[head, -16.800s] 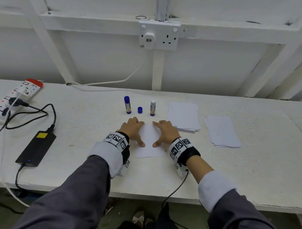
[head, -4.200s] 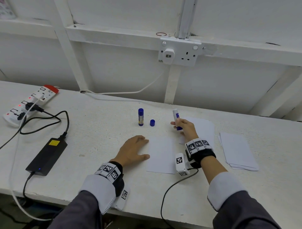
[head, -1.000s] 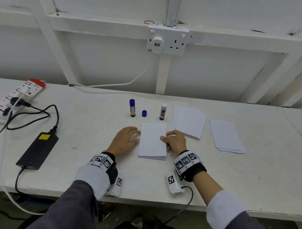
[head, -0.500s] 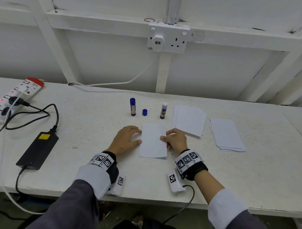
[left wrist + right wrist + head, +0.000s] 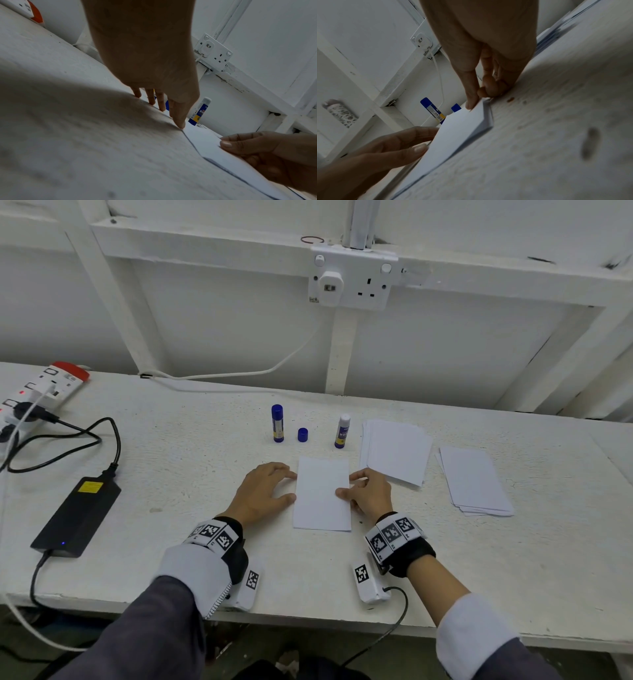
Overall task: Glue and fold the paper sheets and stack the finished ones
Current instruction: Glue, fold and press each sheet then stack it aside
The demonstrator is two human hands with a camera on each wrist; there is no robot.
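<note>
A folded white sheet lies flat on the white table in front of me. My left hand rests flat at its left edge, fingers straight, thumb touching the paper. My right hand is at the right edge. Its thumb lies on top and its curled fingers are at the edge, pinching the sheet. Behind the sheet stand a capped blue glue stick, a loose blue cap and an uncapped glue stick.
A stack of white sheets lies just right of the folded one, and a second stack farther right. At the left are a black power adapter, its cable and a power strip. A wall socket is behind.
About 4 s ago my right hand held the uncapped glue stick over an open sheet; now the stick stands on the table and the sheet is folded. In the last second the hands barely moved.
</note>
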